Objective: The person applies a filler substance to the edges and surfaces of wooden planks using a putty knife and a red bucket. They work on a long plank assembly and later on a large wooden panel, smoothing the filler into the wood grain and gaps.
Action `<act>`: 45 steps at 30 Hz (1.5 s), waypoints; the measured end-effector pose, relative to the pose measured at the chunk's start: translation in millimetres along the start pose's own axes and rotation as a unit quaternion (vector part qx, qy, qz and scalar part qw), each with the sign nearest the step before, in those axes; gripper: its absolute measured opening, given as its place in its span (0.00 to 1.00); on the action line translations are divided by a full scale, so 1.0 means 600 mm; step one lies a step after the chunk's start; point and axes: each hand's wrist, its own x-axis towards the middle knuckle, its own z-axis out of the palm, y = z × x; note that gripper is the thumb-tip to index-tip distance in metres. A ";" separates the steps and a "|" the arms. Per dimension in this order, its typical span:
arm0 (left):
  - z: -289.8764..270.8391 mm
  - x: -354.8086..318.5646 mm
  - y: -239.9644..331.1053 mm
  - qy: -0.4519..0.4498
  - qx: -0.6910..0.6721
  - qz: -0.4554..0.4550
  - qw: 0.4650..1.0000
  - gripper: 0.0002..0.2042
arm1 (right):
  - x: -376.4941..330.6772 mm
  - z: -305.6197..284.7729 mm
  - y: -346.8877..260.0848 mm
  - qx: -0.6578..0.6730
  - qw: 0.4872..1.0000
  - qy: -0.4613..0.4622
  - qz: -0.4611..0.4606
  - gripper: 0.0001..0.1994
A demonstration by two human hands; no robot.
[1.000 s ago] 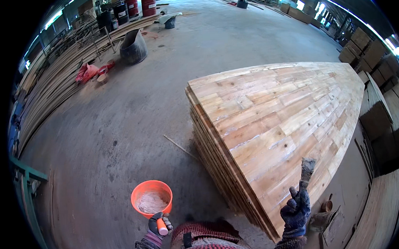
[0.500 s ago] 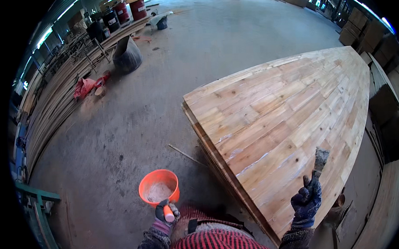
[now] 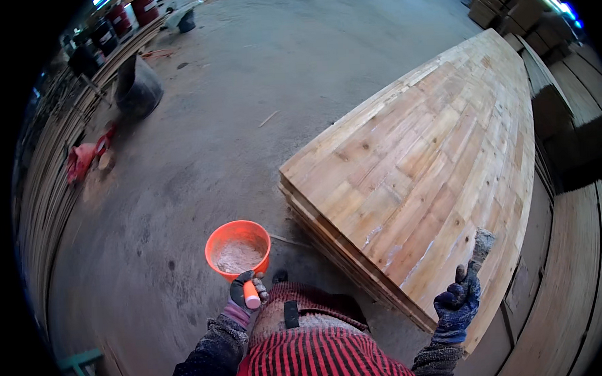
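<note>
My gloved left hand (image 3: 246,289) is closed round the handle of an orange dipper (image 3: 266,259), out over the floor at my left. Pale, powdery-looking paste (image 3: 237,256) lies inside it. In my gloved right hand (image 3: 457,298) is a putty knife (image 3: 481,245), its wide blade crusted with grey residue and pointing up and away from me. Blade and hand are over the near right part of a stack of jointed wood panels (image 3: 408,176); whether the blade touches the wood I cannot tell. White filler streaks (image 3: 418,263) mark the seams near the panel's front edge.
A dark cut-open drum (image 3: 137,87) stands on the concrete floor at far left, near a red bag (image 3: 81,160) and long wood strips (image 3: 44,219). A green metal frame (image 3: 82,362) is at lower left. More boards (image 3: 565,264) lie along the right side.
My view has shifted, so the panel stack appears turned and the drum lies further left. Both hands keep their grip on the dipper and the putty knife.
</note>
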 end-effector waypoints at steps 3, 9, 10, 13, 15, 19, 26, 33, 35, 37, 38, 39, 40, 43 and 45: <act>0.014 0.005 0.083 0.010 0.056 0.006 0.998 0.14 | -0.012 0.054 0.062 -0.013 0.999 0.025 -0.021 0.23; 0.063 0.012 0.180 0.034 0.077 0.010 0.996 0.16 | -0.027 0.085 0.124 -0.015 0.999 0.035 -0.036 0.24; 0.064 0.015 0.188 0.035 0.079 0.011 0.996 0.16 | -0.026 0.082 0.129 -0.015 0.998 0.041 -0.035 0.24; 0.063 0.023 0.201 0.020 0.090 -0.002 0.996 0.17 | -0.028 0.092 0.139 -0.027 0.998 0.036 -0.044 0.25; 0.065 0.027 0.206 0.025 0.078 -0.010 0.997 0.17 | -0.027 0.105 0.144 -0.040 0.996 0.047 -0.060 0.24; 0.080 0.030 0.226 0.021 0.101 -0.030 0.994 0.17 | -0.032 0.119 0.153 -0.021 0.991 0.116 -0.057 0.23; 0.169 0.052 0.255 -0.020 0.109 -0.024 0.994 0.15 | -0.050 0.098 0.155 -0.006 0.984 0.149 -0.097 0.21; 0.277 0.058 0.253 -0.108 0.188 -0.004 0.976 0.15 | -0.105 0.076 0.162 -0.029 0.963 0.244 -0.113 0.21; 0.308 0.049 0.228 -0.108 0.223 0.028 0.968 0.15 | -0.122 0.063 0.158 -0.026 0.963 0.243 -0.116 0.21; 0.337 0.039 0.201 -0.111 0.247 0.046 0.961 0.15 | -0.132 0.072 0.149 -0.033 0.951 0.283 -0.121 0.21; 0.343 0.033 0.186 -0.120 0.255 0.044 0.959 0.15 | -0.141 0.067 0.143 -0.033 0.952 0.277 -0.126 0.18; 0.345 0.027 0.168 -0.128 0.261 0.041 0.956 0.15 | -0.154 0.058 0.137 -0.033 0.953 0.270 -0.131 0.15; 0.350 0.019 0.150 -0.138 0.268 0.041 0.952 0.16 | -0.163 0.051 0.130 -0.033 0.955 0.261 -0.136 0.14; 0.364 -0.015 0.079 -0.130 0.303 0.045 0.943 0.16 | -0.187 0.008 0.095 -0.012 0.963 0.241 -0.119 0.13; 0.375 -0.047 0.024 -0.119 0.340 0.048 0.931 0.17 | -0.207 -0.028 0.065 -0.007 0.964 0.239 -0.113 0.13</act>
